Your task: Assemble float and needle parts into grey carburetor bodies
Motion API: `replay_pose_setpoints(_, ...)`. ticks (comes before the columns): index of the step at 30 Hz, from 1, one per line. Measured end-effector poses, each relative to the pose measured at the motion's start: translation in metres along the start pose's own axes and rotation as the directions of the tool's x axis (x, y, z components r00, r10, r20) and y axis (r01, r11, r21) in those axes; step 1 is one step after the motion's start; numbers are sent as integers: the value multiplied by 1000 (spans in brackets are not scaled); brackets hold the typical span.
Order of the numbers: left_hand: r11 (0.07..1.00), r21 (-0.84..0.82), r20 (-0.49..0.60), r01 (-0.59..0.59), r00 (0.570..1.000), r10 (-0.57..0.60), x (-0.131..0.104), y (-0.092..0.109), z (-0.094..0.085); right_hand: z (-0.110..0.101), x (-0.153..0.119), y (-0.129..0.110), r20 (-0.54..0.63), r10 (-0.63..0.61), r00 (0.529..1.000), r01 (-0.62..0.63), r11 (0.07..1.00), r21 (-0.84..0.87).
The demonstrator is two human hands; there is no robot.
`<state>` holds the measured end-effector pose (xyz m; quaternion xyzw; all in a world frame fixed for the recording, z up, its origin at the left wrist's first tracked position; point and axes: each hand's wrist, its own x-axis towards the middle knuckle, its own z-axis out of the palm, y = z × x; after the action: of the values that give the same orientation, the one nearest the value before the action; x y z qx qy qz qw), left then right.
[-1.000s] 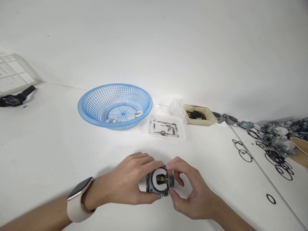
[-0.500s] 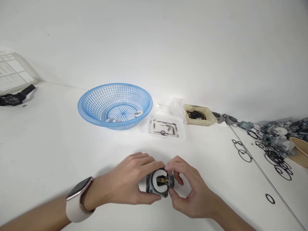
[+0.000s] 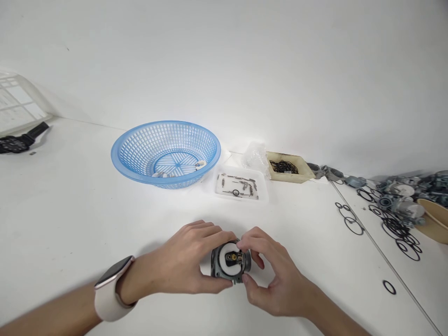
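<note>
A grey metal carburetor lies between my hands near the bottom middle, its open side facing up. Inside it sits a white C-shaped float around a dark centre with a brass part. My left hand grips the carburetor from the left, thumb along the near side and fingers along the far side. At the right end, my right hand has its index fingertip by the float's upper right edge and its thumb against the near right corner. Any small part under those fingertips is hidden.
Beyond my hands stand a blue basket with white floats, a white tray of small metal parts and a cream container of black rings. More rings, carburetors and a tan bowl lie right; a black wristwatch lies left.
The right index fingertip has shifted slightly inward over the edge of the float. The carburetor stays in my left hand, and the whole view has shifted a little.
</note>
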<state>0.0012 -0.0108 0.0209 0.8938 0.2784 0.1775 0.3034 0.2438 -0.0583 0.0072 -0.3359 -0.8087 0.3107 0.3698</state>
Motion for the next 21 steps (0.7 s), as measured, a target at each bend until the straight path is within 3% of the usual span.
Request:
replay_pose_setpoints(4,1000,16,-14,-24,1000,24,-1,-1,1,1,0,0,-51,-17,999,16,1000,-3)
replay_pose_setpoints(8,1000,7,-43,22,999,-22,-1,-1,0,1,0,0,-11,-6,1000,6,1000,-13)
replay_pose_setpoints(13,999,0,4,-33,999,33,1,-1,-1,0,4,-2,-65,-22,998,21,1000,-9)
replay_pose_setpoints(21,1000,-2,-22,-17,1000,17,1,-2,0,1,1,2,-36,-30,999,30,999,15)
